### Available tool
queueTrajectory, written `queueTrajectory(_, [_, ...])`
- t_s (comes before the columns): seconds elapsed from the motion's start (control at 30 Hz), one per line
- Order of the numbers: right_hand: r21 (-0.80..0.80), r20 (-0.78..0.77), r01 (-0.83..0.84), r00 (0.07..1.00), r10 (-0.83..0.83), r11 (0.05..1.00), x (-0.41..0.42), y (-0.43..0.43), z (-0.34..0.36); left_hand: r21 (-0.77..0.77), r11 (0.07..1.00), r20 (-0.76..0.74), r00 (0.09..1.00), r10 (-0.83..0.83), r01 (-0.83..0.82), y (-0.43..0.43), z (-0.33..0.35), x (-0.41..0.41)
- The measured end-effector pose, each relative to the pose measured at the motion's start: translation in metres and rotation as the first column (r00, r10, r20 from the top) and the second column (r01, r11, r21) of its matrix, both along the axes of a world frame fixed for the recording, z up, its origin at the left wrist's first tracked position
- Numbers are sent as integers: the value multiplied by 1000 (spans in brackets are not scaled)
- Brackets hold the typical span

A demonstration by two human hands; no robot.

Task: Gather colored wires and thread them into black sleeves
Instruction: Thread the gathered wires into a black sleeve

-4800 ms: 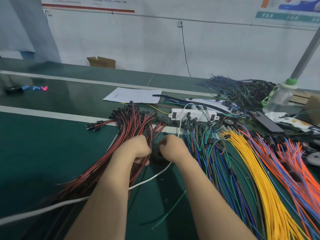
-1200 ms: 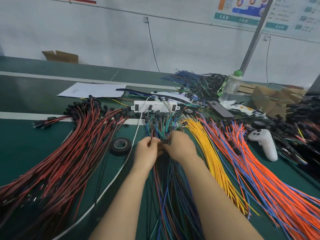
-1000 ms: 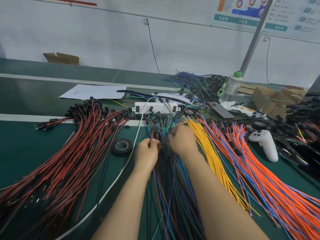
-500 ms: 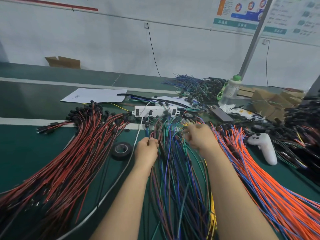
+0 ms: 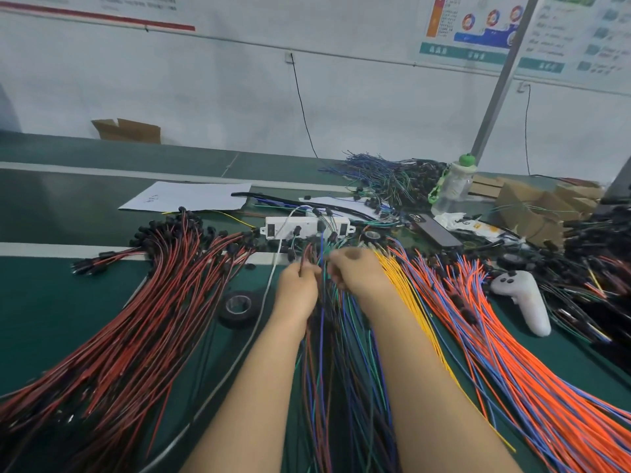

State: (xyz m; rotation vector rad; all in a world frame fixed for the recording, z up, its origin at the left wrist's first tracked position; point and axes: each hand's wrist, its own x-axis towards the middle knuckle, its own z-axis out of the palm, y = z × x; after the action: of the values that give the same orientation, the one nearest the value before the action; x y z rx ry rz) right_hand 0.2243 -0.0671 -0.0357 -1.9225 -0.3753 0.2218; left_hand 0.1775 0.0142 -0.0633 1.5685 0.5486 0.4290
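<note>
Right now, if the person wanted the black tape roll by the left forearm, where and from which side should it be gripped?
The tape roll lies flat, hole up. Probably best pinched from above, a finger in the hole and thumb on the outer wall, at its near-left side, since the white cable runs close along its right.

Green bench (image 5: 51,295): red wires (image 5: 153,319), tape roll (image 5: 239,307) left of my left hand (image 5: 297,288); orange wires (image 5: 495,353) right of my right hand (image 5: 358,274).
</note>
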Motion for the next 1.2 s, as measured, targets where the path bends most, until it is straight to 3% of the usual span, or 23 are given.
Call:
queueTrajectory(0.1, [417,95,-67,995,30,906,-9,-4,30,-237,969,235,972,-11,68,4,28,0])
queueTrajectory(0.23, [741,61,-122,992,114,660,-12,-15,71,-155,988,306,951,38,10,12,56,8])
queueTrajectory(0.27, [746,41,-90,995,90,659,-11,-19,77,-113,993,301,952,50,-17,14,59,10])
queueTrajectory(0.37, [604,-7,23,1000,-24,797,-11,-23,77,-36,999,271,962,42,-33,17,62,14])
queueTrajectory(0.5, [601,-6,32,999,-36,799,-15,-18,68,-59,988,291,950,-117,140,5,65,12])
queueTrajectory(0.57, [555,33,51,996,-83,831,-16,-16,67,-49,974,301,933,-197,222,-3,67,9])
queueTrajectory(0.7, [332,224,104,957,-186,937,-20,-18,67,144,955,211,935,-285,259,-12,74,0])
queueTrajectory(0.83, [374,272,51,948,-162,926,-35,-32,84,293,921,247,910,-333,257,-24,102,-22])
queueTrajectory(0.97, [657,139,-132,989,53,743,-52,-50,112,77,879,423,782,-457,471,-42,136,-47])
queueTrajectory(1.03, [681,120,-155,988,100,716,-55,-59,118,-61,812,478,732,-487,580,-47,141,-52])
queueTrajectory(1.2, [403,32,-89,996,83,911,-45,-63,72,-279,817,340,847,-408,505,-45,81,-47])
